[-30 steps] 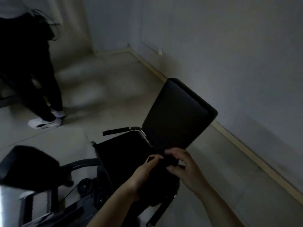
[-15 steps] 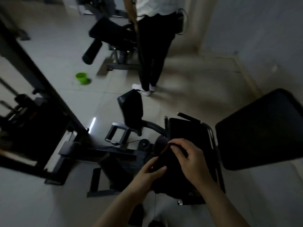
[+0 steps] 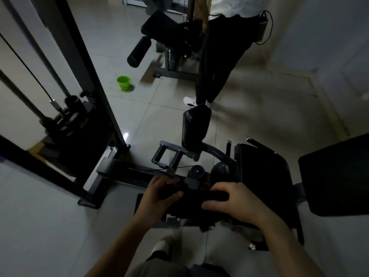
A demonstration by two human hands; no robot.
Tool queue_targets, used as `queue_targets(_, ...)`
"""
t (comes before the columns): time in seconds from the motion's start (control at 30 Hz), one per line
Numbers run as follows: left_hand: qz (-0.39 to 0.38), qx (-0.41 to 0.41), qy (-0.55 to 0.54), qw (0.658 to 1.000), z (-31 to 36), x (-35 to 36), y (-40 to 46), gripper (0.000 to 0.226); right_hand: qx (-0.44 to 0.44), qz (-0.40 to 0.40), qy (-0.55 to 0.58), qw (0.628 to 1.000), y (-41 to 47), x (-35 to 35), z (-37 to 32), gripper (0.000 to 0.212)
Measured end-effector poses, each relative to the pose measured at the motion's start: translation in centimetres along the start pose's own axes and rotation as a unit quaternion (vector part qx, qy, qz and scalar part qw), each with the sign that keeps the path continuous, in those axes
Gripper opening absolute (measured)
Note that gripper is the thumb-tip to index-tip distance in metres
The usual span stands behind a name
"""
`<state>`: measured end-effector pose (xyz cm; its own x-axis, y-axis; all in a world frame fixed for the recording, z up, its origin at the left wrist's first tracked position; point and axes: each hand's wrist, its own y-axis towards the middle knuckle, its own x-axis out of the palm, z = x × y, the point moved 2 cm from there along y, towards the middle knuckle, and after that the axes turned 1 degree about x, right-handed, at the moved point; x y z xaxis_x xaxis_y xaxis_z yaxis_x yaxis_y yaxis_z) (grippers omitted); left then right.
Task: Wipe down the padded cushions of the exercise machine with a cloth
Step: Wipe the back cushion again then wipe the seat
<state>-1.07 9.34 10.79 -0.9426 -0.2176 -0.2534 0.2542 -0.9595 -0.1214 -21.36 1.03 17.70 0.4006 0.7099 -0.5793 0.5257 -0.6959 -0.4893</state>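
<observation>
A dark cloth [image 3: 191,202] is stretched between both hands, low in the middle of the view. My left hand [image 3: 157,198] grips its left end with curled fingers. My right hand [image 3: 233,202] curls over its right end, thumb underneath. The cloth hangs above the machine's black seat pad [image 3: 263,168]. The large black back pad [image 3: 337,176] stands at the right edge. A smaller upright black pad [image 3: 196,124] rises on a curved arm just beyond my hands.
A weight stack with cables and a black frame post [image 3: 79,62] fills the left. A green cup [image 3: 123,82] sits on the tiled floor. Another person [image 3: 223,56] stands by a second machine with a roller pad [image 3: 138,51]. A wall runs along the right.
The view has swung left and down from the back pad to the seat and floor. Both hands have stayed on the dark cloth and now hold it spread wider apart.
</observation>
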Motion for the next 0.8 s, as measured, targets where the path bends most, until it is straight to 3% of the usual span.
queue_targets(0.1,-0.019,0.123,0.099,0.987,-0.2,-1.9,0.7,0.036,-0.015,-0.014,-0.007,1.000,0.5,0.4,-1.6,0.009)
queue_targets(0.27,-0.006,0.200,0.199,0.959,1.2,-3.9,2.1,0.067,-0.021,0.021,0.215,0.976,0.3,-0.6,-3.6,0.008)
queue_targets(0.33,-0.006,0.218,0.178,0.960,2.1,-4.5,2.6,0.058,-0.014,0.045,0.294,0.955,0.4,-1.0,-4.0,0.010)
queue_targets(0.4,-0.047,0.181,0.075,0.979,2.9,-5.1,3.0,0.038,0.000,0.063,0.344,0.937,0.6,-1.1,-4.5,0.010)
queue_targets(0.47,-0.102,0.127,-0.021,0.986,3.7,-5.4,3.3,0.022,0.005,0.087,0.307,0.948,1.0,-1.2,-5.0,0.011)
queue_targets(0.63,-0.136,0.061,-0.061,0.987,4.6,-6.2,4.5,0.029,0.014,0.137,0.104,0.985,2.2,-2.6,-6.0,0.026)
queue_targets(0.8,-0.115,0.136,0.169,0.969,7.8,-7.4,5.1,0.033,0.072,-0.085,0.004,0.994,1.9,-2.4,-4.5,0.046)
